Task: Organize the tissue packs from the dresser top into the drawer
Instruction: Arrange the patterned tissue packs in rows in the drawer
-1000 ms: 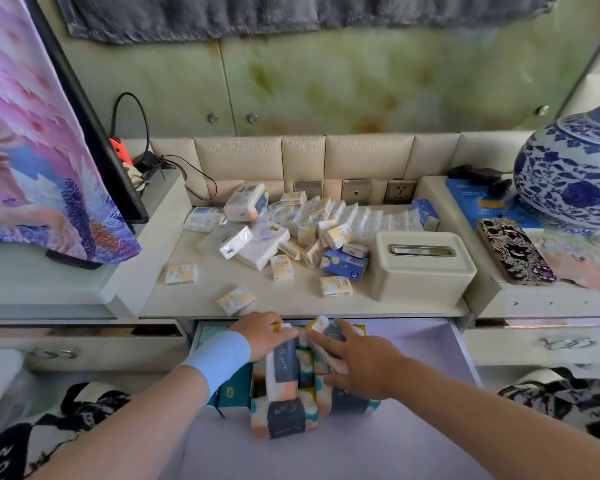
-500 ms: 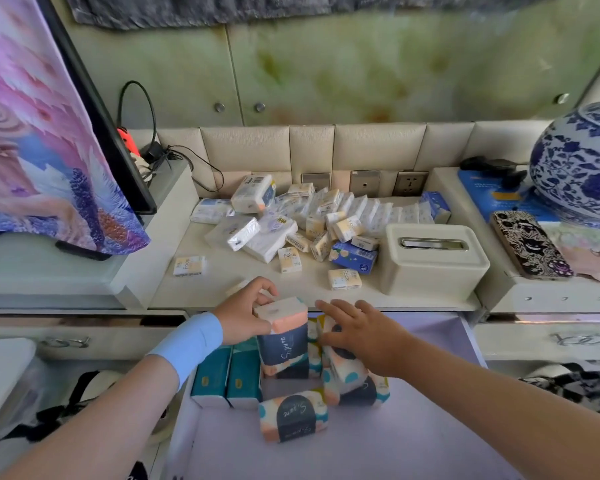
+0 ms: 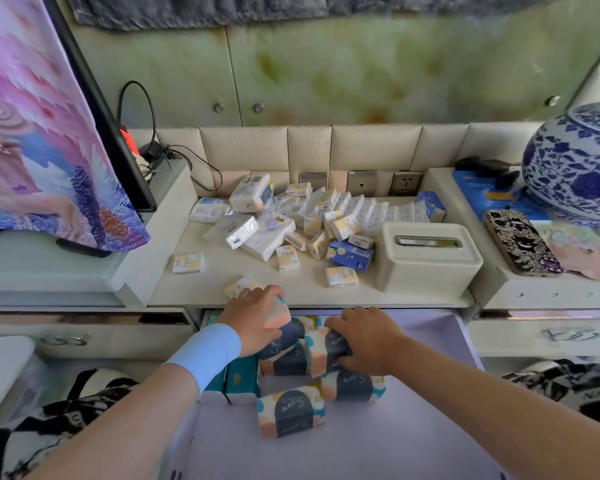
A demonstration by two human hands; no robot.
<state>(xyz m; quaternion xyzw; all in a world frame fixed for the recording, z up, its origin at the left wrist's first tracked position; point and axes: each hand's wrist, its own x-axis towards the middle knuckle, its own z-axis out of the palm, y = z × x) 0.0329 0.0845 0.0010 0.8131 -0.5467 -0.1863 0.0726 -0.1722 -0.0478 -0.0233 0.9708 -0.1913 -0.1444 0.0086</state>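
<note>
An open drawer (image 3: 458, 344) with a lilac floor sits below the dresser top (image 3: 302, 285). Inside it lie several peach-and-navy tissue packs, one loose at the front (image 3: 291, 412), and teal packs (image 3: 241, 381) at the left. My left hand (image 3: 257, 317), with a blue wristband, grips an upright peach-and-navy pack (image 3: 279, 332) at the drawer's back. My right hand (image 3: 368, 337) presses on another such pack (image 3: 326, 348) beside it. A heap of small white and yellow tissue packs (image 3: 312, 220) covers the dresser top.
A cream tissue box (image 3: 426, 258) stands on the dresser top at the right. A phone (image 3: 520, 242) and a blue-and-white vase (image 3: 579, 168) are on the right cabinet. A screen draped in patterned cloth (image 3: 42, 140) stands at left, with cables behind.
My left hand has lifted one peach-and-navy pack upright and shifted it toward the drawer's back. My right hand stays on the neighbouring pack. The camera moved closer.
</note>
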